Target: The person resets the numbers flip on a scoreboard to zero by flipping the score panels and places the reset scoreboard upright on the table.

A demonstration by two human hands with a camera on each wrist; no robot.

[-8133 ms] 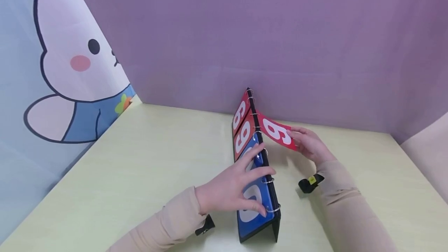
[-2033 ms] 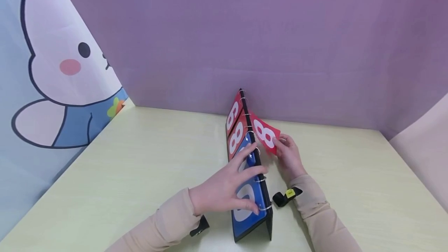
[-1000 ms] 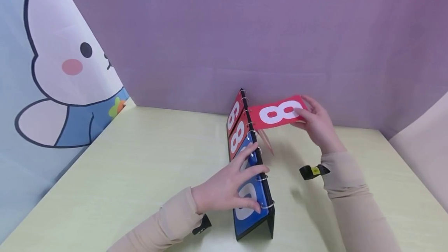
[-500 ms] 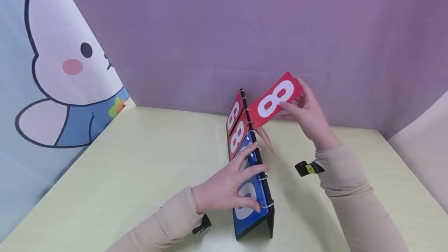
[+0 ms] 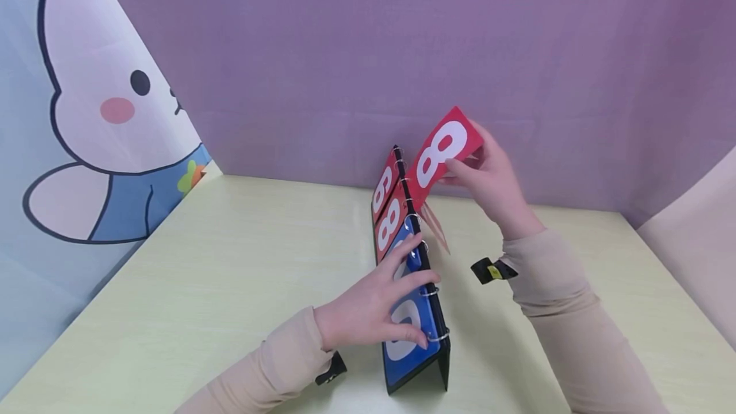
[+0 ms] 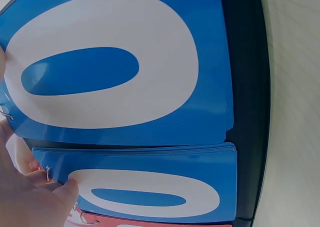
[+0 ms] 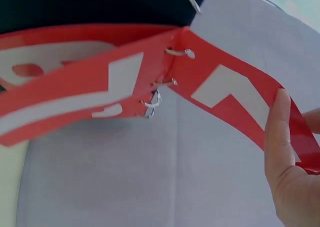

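Note:
A black tent-shaped flip scoreboard [image 5: 443, 363] stands on the table, its red and blue number cards hung on metal rings. My left hand [image 5: 370, 315] lies spread over its blue cards [image 6: 210, 87], thumb on the front and a finger over the ringed top edge, holding it. Both blue cards show a white 0 in the left wrist view. At the far end, my right hand [image 5: 491, 174] pinches the free end of a red card [image 5: 439, 149] marked 8, raised above the ridge. The right wrist view shows that card's other side, with another red card [image 7: 75, 97] hanging beside it.
The pale yellow table [image 5: 259, 286] spreads around the scoreboard. A purple cloth backdrop [image 5: 316, 69] rises behind its far end, and a blue cloth with a rabbit picture [image 5: 115, 197] hangs at left. Black straps sit at both wrists.
Two seconds ago the right hand held the red 8 card low behind the board; it has since swung it out and up toward the ridge. The left hand stays in place.

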